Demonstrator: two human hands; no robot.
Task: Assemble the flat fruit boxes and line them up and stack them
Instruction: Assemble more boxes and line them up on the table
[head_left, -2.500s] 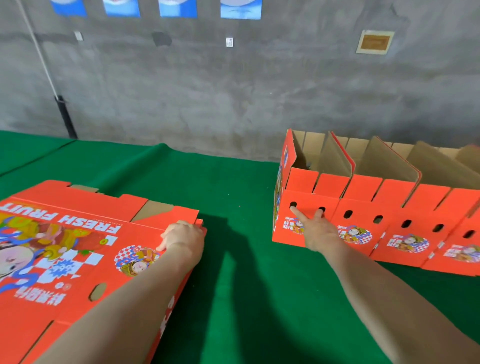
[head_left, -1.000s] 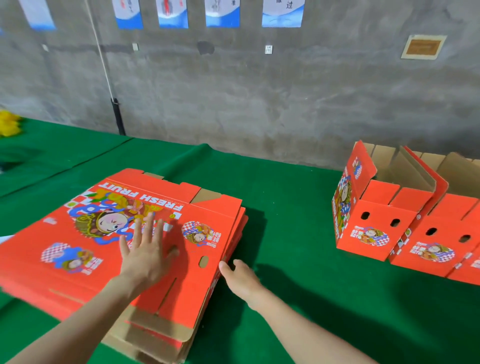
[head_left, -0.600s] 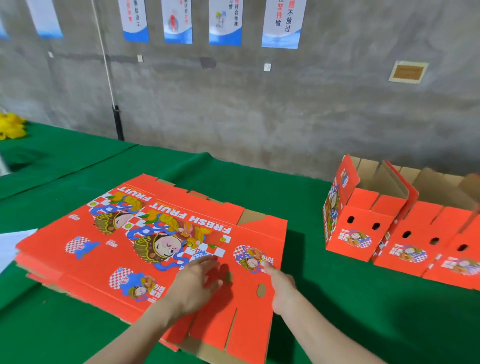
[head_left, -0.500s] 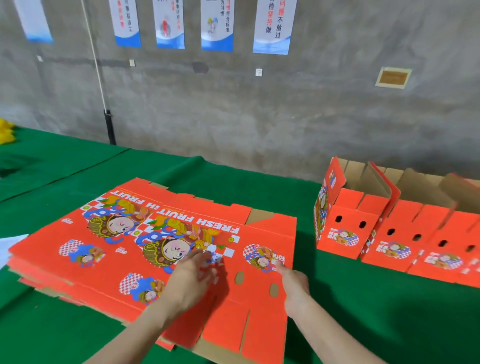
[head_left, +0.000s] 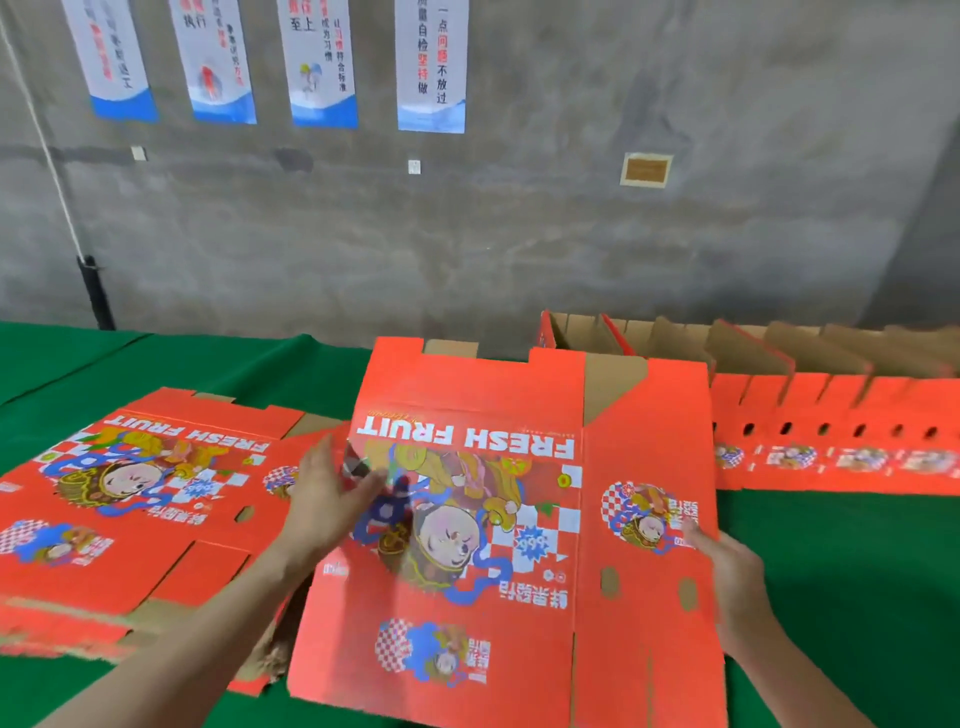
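Note:
A flat red fruit box (head_left: 467, 519) printed "FRESH FRUIT" is tilted up off the table in front of me. My left hand (head_left: 324, 512) holds its left edge, thumb lying on the printed face. My right hand (head_left: 732, 577) grips its right edge, thumb on the front and fingers hidden behind the cardboard. To the left lies the stack of flat red boxes (head_left: 130, 499) on the green table (head_left: 831, 571). A row of several assembled red boxes (head_left: 831, 415) with their flaps up stands at the back right, partly hidden by the lifted box.
A grey concrete wall (head_left: 519, 249) with several hanging posters (head_left: 431, 67) runs close behind the table. A black pipe (head_left: 96, 291) stands at the far left. Green cloth shows at the right front and back left.
The top flat box has come off the stack, moved right and tilted up. Both hands went from lying on it to holding its side edges.

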